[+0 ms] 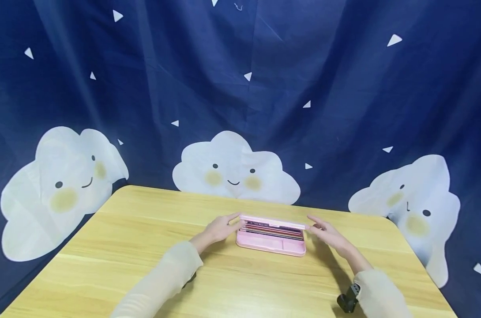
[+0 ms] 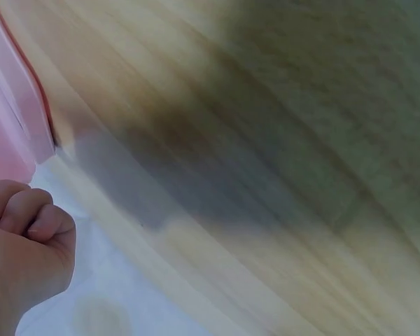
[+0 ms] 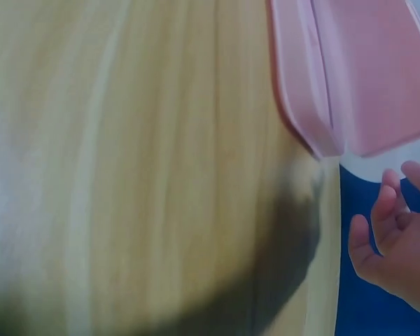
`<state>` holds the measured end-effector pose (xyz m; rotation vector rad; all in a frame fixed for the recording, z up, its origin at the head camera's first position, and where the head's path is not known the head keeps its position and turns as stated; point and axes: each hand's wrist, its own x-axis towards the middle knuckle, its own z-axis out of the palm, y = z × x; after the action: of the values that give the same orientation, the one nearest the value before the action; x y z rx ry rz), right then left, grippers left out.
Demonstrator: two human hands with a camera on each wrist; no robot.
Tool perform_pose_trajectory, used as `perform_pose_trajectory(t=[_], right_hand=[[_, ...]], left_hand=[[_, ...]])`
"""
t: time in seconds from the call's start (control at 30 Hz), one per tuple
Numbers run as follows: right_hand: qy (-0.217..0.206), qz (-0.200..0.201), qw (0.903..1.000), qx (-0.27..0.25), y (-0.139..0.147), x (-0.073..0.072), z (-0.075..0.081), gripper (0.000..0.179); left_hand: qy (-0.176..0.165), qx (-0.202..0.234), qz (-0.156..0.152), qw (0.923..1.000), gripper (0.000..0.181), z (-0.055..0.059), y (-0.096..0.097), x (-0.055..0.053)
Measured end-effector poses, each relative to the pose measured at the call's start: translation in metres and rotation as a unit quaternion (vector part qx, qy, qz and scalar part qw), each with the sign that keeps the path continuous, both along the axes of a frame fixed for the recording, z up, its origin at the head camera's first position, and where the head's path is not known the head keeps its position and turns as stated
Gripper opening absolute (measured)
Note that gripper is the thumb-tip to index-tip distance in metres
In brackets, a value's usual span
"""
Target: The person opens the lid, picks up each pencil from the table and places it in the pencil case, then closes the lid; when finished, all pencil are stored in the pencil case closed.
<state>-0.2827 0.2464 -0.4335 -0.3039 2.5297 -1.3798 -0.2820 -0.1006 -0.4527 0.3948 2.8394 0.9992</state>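
A pink pencil case [image 1: 270, 245] lies on the table with its lid [image 1: 272, 221] tilted up along the far side. Inside the case, several colored pencils [image 1: 270, 230] lie lengthwise behind shallow compartments. My left hand [image 1: 221, 227] holds the lid's left end, its thumb at the near side; in the left wrist view its fingers [image 2: 28, 210] curl close beside the lid. At the opposite end, my right hand [image 1: 329, 235] has its fingertips right at the lid's corner. Its fingers [image 3: 383, 217] look loosely bent and spread in the right wrist view, below the raised lid.
The wooden table [image 1: 145, 265] ends at a far edge behind the case. A dark blue curtain [image 1: 240, 97] with white clouds and triangles hangs beyond it. A black device [image 1: 348, 300] sits at the right wrist.
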Motion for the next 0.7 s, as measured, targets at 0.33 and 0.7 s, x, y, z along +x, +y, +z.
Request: perform_pose_trajectory(t=[0.33, 0.7], right_hand=[[0.030, 0.086, 0.9958, 0.003, 0.006, 0.003, -0.011, 0.070], [0.097, 0.138, 0.9838, 0.062, 0.003, 0.002, -0.024, 0.080]], left_hand=[[-0.002, 0.017, 0.017, 0.9997, 0.055, -0.003, 0.001, 0.002], [0.002, -0.023, -0.040, 0.9989, 0.072, -0.009, 0.002, 0.004]])
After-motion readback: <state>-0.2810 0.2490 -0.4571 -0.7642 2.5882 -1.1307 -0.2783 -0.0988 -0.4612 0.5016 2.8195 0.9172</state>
